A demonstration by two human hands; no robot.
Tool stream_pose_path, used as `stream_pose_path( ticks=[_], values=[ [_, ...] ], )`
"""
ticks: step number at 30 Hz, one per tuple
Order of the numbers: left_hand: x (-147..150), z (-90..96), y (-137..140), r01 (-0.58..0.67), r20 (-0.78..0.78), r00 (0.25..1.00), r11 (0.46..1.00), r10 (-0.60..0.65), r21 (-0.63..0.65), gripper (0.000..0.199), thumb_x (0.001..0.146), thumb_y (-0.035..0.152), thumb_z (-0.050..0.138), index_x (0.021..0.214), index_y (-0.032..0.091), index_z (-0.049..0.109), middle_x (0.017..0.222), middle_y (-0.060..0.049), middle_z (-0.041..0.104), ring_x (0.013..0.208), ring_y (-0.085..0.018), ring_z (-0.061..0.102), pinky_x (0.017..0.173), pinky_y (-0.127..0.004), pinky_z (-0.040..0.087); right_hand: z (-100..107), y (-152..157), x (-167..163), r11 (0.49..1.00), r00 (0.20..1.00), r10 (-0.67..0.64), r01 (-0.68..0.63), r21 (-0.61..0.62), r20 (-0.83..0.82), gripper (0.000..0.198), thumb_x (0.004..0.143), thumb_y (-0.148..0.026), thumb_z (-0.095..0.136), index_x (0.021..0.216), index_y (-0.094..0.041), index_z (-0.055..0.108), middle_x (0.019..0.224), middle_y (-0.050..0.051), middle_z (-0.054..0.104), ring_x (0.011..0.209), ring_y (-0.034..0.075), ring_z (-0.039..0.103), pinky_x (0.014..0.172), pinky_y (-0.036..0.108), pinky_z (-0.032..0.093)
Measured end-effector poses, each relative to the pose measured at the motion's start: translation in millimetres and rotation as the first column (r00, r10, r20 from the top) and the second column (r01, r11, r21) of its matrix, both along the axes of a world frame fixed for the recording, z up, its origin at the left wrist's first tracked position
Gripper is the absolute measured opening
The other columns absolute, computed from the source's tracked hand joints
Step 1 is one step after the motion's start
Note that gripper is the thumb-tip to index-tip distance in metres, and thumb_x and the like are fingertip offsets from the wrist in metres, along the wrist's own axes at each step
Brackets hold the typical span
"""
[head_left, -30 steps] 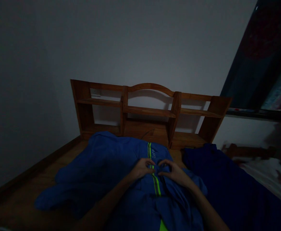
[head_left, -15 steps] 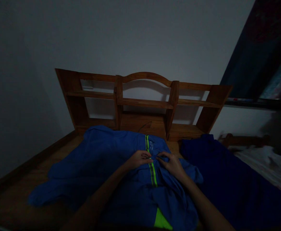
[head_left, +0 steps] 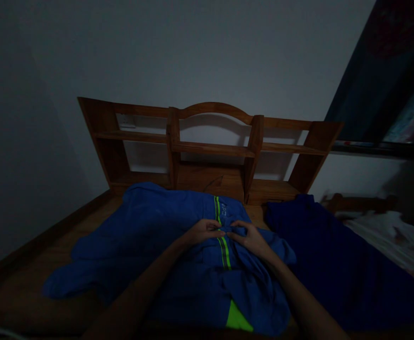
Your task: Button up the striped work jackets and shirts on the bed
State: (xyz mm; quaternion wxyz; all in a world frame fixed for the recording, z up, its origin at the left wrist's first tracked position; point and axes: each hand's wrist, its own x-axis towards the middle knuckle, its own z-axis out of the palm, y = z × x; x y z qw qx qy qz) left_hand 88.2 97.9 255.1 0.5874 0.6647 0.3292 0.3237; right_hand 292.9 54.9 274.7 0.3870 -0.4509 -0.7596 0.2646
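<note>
A blue jacket (head_left: 178,208) with a yellow-green and grey stripe lies spread on the wooden surface, pale lettering beside the stripe. My left hand (head_left: 204,231) pinches the jacket's cloth at the stripe, thumb and fingers close together. Just to its right, my right hand (head_left: 251,240) grips a fold of the same jacket between thumb and fingers. The two thumbs nearly meet, and whatever small part lies between the fingertips is too dark to make out. A bright green patch (head_left: 238,317) shows near the jacket's lower edge.
Behind the jacket stands a wooden shelf unit (head_left: 214,150) against a pale wall (head_left: 199,52). Dark blue cloth (head_left: 334,255) lies to the right, with whitish patterned fabric (head_left: 394,241) beyond it. Bare wooden boards (head_left: 26,278) show at left.
Both hands stay on the same part of the jacket; their thumbs have come closer together. The view has tilted slightly.
</note>
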Motion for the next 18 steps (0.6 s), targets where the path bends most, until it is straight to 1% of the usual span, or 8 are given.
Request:
stream_pose_path(
  ticks=[6,10,14,18],
  values=[
    [-6.3,1.2,1.4,0.063,-0.017,0.998,0.998,-0.063,-0.006,0.037,0.063,0.037,0.073,0.089,0.012,0.065,0.089,-0.005,0.067,0.085,-0.017,0.061,0.08,-0.028,0.044,0.3,0.4,0.0,0.998,0.999,0.028,-0.03,-0.055,-0.029,0.024,0.077,-0.038,0.06,0.088,-0.017,0.064,0.087,0.0,0.064,0.085,0.017,0.058,0.08,0.026,0.042],
    [-7.7,0.8,1.1,0.051,-0.029,0.998,0.999,-0.051,0.0,0.038,0.063,0.039,0.073,0.09,0.012,0.065,0.091,-0.006,0.068,0.087,-0.019,0.061,0.082,-0.029,0.044,0.4,-0.9,0.1,0.995,0.997,0.017,-0.024,-0.094,-0.074,0.03,0.076,-0.042,0.061,0.092,-0.017,0.064,0.089,0.0,0.063,0.087,0.017,0.057,0.081,0.026,0.042],
    [-5.8,-1.1,2.0,0.061,-0.023,0.998,0.998,-0.06,0.017,0.036,0.065,0.038,0.072,0.089,0.012,0.064,0.091,-0.006,0.068,0.087,-0.018,0.062,0.082,-0.029,0.045,-1.8,0.8,0.5,0.993,0.995,0.008,-0.02,-0.114,-0.1,0.032,0.075,-0.044,0.062,0.091,-0.017,0.064,0.09,0.001,0.063,0.088,0.018,0.056,0.083,0.027,0.041],
    [-4.9,-3.3,4.4,0.021,-0.028,0.999,0.998,-0.02,0.061,0.035,0.066,0.037,0.071,0.088,0.012,0.064,0.088,-0.006,0.068,0.084,-0.017,0.062,0.08,-0.027,0.046,-1.3,2.0,0.7,0.993,0.995,-0.007,-0.005,-0.121,-0.104,0.03,0.073,-0.043,0.064,0.089,-0.017,0.065,0.089,0.0,0.064,0.087,0.018,0.056,0.082,0.027,0.04]
  ],
)
